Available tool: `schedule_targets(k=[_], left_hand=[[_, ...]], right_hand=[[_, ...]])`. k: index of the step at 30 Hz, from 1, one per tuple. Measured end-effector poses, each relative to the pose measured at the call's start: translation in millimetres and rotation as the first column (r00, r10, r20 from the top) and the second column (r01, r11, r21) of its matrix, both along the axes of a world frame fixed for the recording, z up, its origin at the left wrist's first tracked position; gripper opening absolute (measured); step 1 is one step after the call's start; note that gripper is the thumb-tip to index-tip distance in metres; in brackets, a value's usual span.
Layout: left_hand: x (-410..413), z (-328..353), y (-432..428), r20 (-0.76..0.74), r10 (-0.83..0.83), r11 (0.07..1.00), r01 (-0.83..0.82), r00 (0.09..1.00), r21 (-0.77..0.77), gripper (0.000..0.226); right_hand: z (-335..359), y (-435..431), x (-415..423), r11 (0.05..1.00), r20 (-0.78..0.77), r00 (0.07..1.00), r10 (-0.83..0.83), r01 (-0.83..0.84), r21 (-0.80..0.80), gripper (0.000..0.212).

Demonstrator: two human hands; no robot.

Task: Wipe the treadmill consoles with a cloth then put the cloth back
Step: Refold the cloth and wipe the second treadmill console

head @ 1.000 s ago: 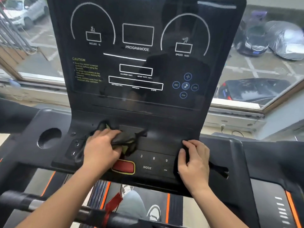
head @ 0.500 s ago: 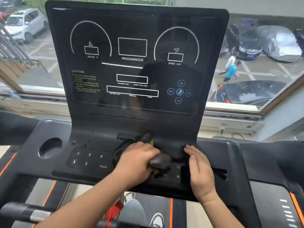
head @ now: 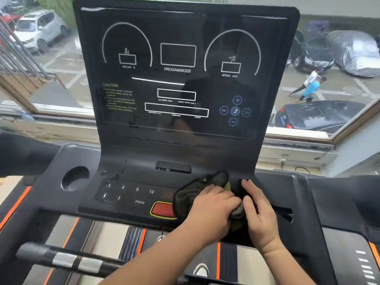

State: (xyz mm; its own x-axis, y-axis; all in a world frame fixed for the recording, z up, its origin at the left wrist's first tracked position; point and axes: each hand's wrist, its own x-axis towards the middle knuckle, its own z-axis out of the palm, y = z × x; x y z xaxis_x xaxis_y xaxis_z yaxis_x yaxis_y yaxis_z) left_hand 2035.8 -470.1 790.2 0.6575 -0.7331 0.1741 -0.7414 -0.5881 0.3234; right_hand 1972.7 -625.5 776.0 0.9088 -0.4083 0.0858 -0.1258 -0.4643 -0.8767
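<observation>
Your left hand [head: 213, 204] reaches in from below, forearm angled up and to the right. Its fingers are curled over a bunched dark grey cloth [head: 197, 189] with a yellow-green underside, pressing it onto the lower panel of the treadmill console [head: 131, 161] just right of the red stop button [head: 163, 210]. The cloth's left edge overlaps that button's right end. Your right hand [head: 258, 212] lies further right of the button, palm down, fingers straight and close together, pointing away from you and grasping nothing. Its thumb lies against the wad of cloth that sticks out from under your left hand. The near edge of the panel runs just below the button, and both wrists cross it. To the button's left the panel shows the keys marked 3, 6, 9 and 12 [head: 130, 189], the PROG label [head: 139, 202] and, further left, the round cup holder [head: 75, 177]. Above the button sits a small dark slot [head: 173, 167], and beyond it the upright display panel [head: 185, 64] rises steeply, closing off the far side. Far right of the button, past your right hand, a notched groove [head: 284, 214] cuts into the console. Below and left of the button the handlebar [head: 70, 261] with silver grip plates crosses low, and below the button a shoe toe [head: 200, 271] shows on the belt. Far above the button, through the window [head: 61, 112], are parked cars [head: 39, 27] and two people walking [head: 308, 87].
</observation>
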Motion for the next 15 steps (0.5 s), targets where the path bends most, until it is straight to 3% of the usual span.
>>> schedule_targets(k=[3, 6, 9, 15], left_hand=[[18, 6, 30, 0.009, 0.108, 0.992, -0.109, 0.994, 0.058, 0.029], [25, 12, 50, 0.004, 0.185, 0.974, -0.183, 0.983, 0.132, 0.032], [34, 15, 71, 0.007, 0.234, 0.968, -0.233, 0.972, 0.092, 0.03], [64, 15, 151, -0.064, 0.365, 0.931, -0.364, 0.929, 0.019, 0.036]], right_hand=[[14, 18, 12, 0.99, -0.055, 0.997, -0.062, 0.055, -0.133, 0.045], [19, 46, 27, 0.967, -0.044, 0.998, 0.048, -0.058, -0.246, 0.037], [21, 74, 37, 0.958, -0.072, 0.992, 0.107, -0.123, -0.26, 0.036], [27, 129, 59, 0.948, -0.187, 0.98, 0.074, -0.127, -0.291, 0.044]])
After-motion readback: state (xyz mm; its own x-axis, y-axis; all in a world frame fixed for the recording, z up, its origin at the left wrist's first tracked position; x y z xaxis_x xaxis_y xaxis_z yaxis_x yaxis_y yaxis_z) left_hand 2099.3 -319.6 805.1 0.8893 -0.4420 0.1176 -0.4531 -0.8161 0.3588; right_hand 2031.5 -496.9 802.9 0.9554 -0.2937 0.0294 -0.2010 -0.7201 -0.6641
